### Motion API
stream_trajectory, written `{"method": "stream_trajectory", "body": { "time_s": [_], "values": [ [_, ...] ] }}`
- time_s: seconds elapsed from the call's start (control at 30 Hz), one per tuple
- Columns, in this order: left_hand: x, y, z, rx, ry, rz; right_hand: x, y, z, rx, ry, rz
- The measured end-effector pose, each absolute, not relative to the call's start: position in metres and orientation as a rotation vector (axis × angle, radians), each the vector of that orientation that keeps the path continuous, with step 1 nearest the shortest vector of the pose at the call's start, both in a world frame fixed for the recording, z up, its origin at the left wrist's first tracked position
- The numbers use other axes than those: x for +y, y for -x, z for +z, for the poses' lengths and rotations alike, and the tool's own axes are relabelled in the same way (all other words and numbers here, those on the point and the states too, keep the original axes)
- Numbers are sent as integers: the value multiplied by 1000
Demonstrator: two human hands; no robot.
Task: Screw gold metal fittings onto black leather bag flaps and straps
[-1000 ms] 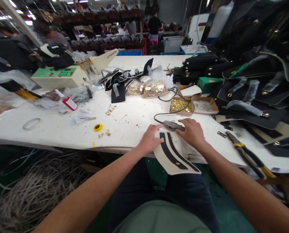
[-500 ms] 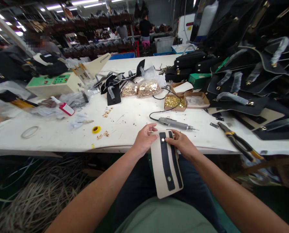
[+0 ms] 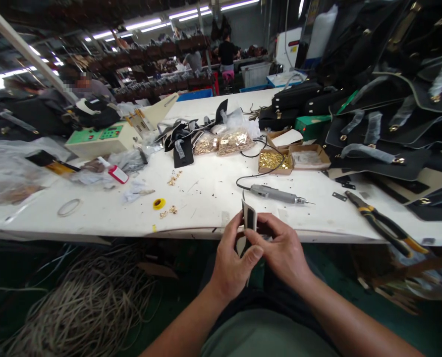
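Both hands hold a cream leather panel with black strips [image 3: 248, 216], turned nearly edge-on in front of my lap, just off the near edge of the white table [image 3: 206, 183]. My left hand [image 3: 233, 258] pinches it from the left, thumb pressed on its face. My right hand [image 3: 282, 250] grips it from the right with curled fingers. Most of the panel is hidden behind my hands. A grey corded electric screwdriver [image 3: 276, 194] lies on the table just beyond them.
Pliers with yellow handles [image 3: 382, 223] lie at the right. Cardboard boxes of brass hardware [image 3: 275, 160], bags of brass parts [image 3: 230, 141], a yellow tape roll [image 3: 159, 204], a cream machine [image 3: 102, 140] and black bag panels [image 3: 384, 134] crowd the table. Cords [image 3: 76, 307] pile below left.
The panel was lying flat across the table edge and my lap. Both hands have lifted it, drawn it toward me and turned it edge-on. The screwdriver stays on the table.
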State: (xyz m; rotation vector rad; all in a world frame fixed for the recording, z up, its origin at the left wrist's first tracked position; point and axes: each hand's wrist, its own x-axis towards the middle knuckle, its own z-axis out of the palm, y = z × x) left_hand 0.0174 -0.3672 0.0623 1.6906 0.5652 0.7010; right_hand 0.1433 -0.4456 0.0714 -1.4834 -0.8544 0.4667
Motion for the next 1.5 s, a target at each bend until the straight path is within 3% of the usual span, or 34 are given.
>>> {"method": "stream_trajectory", "body": {
  "time_s": [0.17,0.3,0.63,0.97,1.5],
  "values": [
    [-362,-18,58,710,-1294,719,-451,-127,73,-1136,1408,451],
    [-359,-19,53,831,-1129,752,-454,-138,72,-1046,1438,466],
    [-369,-20,69,776,-1409,652,-446,-157,61,-1175,1662,79],
    [-368,-20,70,791,-1488,625,-448,-164,58,-1316,1687,-44],
    [-365,-17,68,737,-1306,513,-455,-177,57,-1398,1583,104]
  ]
}}
